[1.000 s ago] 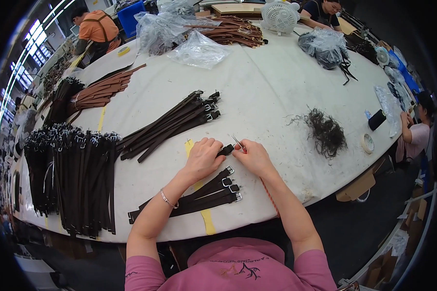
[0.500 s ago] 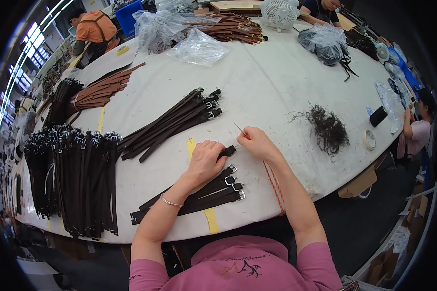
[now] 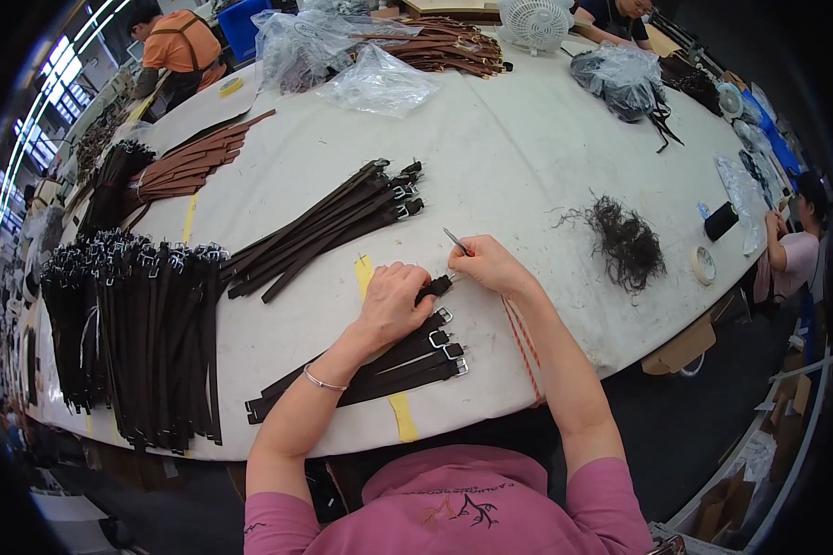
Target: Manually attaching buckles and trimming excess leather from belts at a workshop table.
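My left hand (image 3: 396, 298) is closed on the buckle end of a dark brown buckled strap (image 3: 435, 288), pressed near the white tabletop. Most of that strap is hidden under my hand and forearm. Just right of it, my right hand (image 3: 487, 265) holds small scissors (image 3: 457, 242) with a bit of red by the fingers; the metal blades point up and left, apart from the strap. Several more dark straps with silver buckles (image 3: 449, 353) lie below my left hand. A red-and-white cord (image 3: 521, 347) runs down beside my right forearm to the table edge.
Dark straps lie in a fanned pile (image 3: 333, 227) ahead and in a thick bundle (image 3: 134, 342) at left. Loose dark thread (image 3: 625, 242), a tape roll (image 3: 703, 266) and a black thread spool (image 3: 720, 220) are at right. Brown straps, plastic bags and a fan (image 3: 535, 23) stand farther off. Other people sit around the table.
The scissors have turned slightly in my right hand, showing more of their blades. My left hand keeps its hold on the strap, almost unmoved.
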Demonstrator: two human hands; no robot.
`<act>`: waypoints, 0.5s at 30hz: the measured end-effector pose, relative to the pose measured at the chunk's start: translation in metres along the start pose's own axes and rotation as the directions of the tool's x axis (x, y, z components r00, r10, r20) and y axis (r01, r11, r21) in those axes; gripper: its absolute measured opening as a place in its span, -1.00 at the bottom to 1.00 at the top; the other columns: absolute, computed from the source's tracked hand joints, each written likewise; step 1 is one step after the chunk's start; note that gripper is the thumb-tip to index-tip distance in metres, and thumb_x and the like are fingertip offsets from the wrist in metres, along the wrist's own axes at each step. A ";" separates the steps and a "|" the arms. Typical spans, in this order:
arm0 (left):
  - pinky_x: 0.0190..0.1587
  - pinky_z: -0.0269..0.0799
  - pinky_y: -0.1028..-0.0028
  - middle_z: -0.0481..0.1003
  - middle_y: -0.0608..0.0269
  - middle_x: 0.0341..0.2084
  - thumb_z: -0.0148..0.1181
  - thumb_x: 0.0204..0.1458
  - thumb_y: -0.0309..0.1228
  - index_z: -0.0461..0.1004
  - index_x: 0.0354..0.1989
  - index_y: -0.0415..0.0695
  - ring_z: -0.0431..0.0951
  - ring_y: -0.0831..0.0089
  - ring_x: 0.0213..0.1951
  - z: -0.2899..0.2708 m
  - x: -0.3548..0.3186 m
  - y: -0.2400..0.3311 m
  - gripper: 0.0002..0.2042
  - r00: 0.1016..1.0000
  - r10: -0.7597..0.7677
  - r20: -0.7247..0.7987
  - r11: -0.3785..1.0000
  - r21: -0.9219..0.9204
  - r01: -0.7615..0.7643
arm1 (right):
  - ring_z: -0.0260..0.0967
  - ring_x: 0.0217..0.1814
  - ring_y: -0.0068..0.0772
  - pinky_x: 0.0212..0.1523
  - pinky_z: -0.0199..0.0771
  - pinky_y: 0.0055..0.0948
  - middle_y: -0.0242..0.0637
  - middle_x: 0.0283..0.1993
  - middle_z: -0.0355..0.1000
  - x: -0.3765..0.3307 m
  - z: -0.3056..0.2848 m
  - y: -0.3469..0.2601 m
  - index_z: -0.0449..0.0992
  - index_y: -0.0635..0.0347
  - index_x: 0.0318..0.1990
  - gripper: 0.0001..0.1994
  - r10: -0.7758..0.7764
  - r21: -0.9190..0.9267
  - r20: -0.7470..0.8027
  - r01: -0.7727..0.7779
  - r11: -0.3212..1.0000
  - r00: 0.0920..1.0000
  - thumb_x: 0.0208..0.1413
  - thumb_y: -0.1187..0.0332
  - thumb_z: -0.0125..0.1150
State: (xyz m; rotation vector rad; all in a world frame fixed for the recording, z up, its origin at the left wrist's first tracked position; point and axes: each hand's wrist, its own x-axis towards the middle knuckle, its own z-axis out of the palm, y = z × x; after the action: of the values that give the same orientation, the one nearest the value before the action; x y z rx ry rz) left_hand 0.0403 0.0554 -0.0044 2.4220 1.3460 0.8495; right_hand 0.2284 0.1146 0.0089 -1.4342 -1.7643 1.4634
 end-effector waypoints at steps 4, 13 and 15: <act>-0.27 0.24 0.33 0.40 0.18 -0.54 0.23 -0.23 -0.43 0.36 -0.43 -0.16 0.39 0.25 -0.39 -0.003 0.003 0.003 -0.80 1.000 0.005 0.029 0.999 0.035 -0.006 | 0.21 -0.56 -0.53 -0.50 0.25 -0.47 -0.31 -0.64 0.32 0.010 0.001 -0.014 0.45 0.31 -0.53 -0.86 -0.012 -0.010 0.084 0.013 1.000 0.996 -0.20 0.40 0.07; -0.41 0.30 0.31 0.39 0.14 -0.61 0.25 -0.19 -0.37 0.28 -0.46 -0.16 0.41 0.21 -0.49 -0.006 0.001 -0.004 -0.75 0.992 0.109 0.057 0.979 0.168 -0.117 | 0.12 -0.66 -0.67 -0.65 0.11 -0.57 -0.47 -0.69 0.24 -0.003 0.003 -0.036 0.49 0.31 -0.41 -0.83 0.041 0.078 0.295 -0.067 0.995 0.955 -0.08 0.38 0.04; -0.41 0.31 0.32 0.40 0.14 -0.60 0.24 -0.18 -0.38 0.29 -0.45 -0.16 0.43 0.22 -0.47 -0.007 0.000 -0.005 -0.76 0.996 0.065 0.060 0.988 0.137 -0.073 | 0.04 -0.70 -0.74 -0.69 0.04 -0.61 -0.52 -0.69 0.20 -0.019 -0.003 -0.030 0.47 0.33 -0.32 -0.81 0.003 0.374 0.080 -0.033 0.927 0.997 -0.01 0.40 0.00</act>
State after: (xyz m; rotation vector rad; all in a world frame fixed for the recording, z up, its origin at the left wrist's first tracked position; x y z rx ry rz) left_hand 0.0332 0.0579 -0.0010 2.5916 1.3502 0.7213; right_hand 0.2248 0.1013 0.0420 -1.2096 -1.4122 1.7731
